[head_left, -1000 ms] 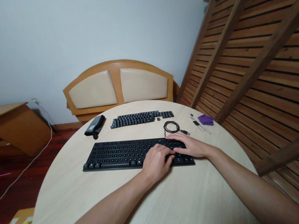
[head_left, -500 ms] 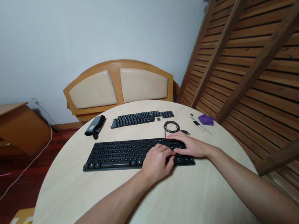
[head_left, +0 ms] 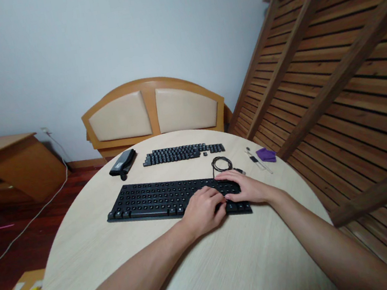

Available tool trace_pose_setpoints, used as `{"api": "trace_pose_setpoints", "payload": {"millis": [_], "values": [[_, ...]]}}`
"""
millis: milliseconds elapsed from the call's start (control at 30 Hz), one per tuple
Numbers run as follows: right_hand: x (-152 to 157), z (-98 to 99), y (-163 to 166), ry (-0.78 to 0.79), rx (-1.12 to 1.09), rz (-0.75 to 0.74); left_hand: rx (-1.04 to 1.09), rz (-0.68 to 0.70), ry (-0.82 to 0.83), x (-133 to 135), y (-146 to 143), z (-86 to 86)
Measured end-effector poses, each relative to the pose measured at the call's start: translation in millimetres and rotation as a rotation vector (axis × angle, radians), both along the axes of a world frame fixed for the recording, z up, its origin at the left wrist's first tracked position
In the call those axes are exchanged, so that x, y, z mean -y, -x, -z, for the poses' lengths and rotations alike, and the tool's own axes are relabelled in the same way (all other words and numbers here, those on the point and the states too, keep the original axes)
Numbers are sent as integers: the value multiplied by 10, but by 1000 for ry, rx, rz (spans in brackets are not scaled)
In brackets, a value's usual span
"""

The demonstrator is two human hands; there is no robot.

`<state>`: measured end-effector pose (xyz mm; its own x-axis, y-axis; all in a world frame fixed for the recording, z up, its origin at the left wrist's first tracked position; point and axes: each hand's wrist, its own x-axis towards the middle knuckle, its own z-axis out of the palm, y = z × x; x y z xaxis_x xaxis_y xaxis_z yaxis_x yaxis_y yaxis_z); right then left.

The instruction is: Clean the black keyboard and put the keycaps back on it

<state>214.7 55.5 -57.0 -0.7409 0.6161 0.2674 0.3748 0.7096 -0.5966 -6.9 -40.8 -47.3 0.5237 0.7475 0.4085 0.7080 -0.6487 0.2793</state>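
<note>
A black keyboard (head_left: 150, 199) lies on the round table, most of its keycaps off and several still on along the bottom row. My left hand (head_left: 206, 207) bends over its right part, fingers curled together and pressed down at the lower keys. What those fingertips hold, if anything, is hidden. Beside it, my right hand (head_left: 247, 188) rests on the keyboard's right end, fingers stretched toward the top edge and thumb pointing at the left fingertips. Behind the keyboard, loose black keycaps (head_left: 173, 155) stand in rows, with one single keycap (head_left: 205, 154) slightly apart.
The keyboard's coiled cable (head_left: 222, 163) lies behind my right hand. Further right are a thin tool (head_left: 264, 166) and a purple cloth (head_left: 266, 155). A folded black pouch (head_left: 123, 162) sits at the back left of the round table (head_left: 84, 247). Wooden slats (head_left: 355, 88) lean at the right.
Almost nothing differs; my left fingers shift very slightly at the lower keys, while my right hand keeps its place on the keyboard.
</note>
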Motion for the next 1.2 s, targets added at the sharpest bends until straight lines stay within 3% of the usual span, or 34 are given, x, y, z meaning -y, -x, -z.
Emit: {"api": "trace_pose_setpoints", "payload": {"millis": [600,767,900,1200], "values": [[28,-17,40,26,63,21,-53,54,-3,-9,9,-9],[54,-54,50,20,74,25,-93,60,14,-73,20,-81],[68,-67,47,19,83,4,-158,-13,6,-342,69,-177],[109,-84,28,33,84,-2,-300,-153,-43,-1484,268,-194]]}}
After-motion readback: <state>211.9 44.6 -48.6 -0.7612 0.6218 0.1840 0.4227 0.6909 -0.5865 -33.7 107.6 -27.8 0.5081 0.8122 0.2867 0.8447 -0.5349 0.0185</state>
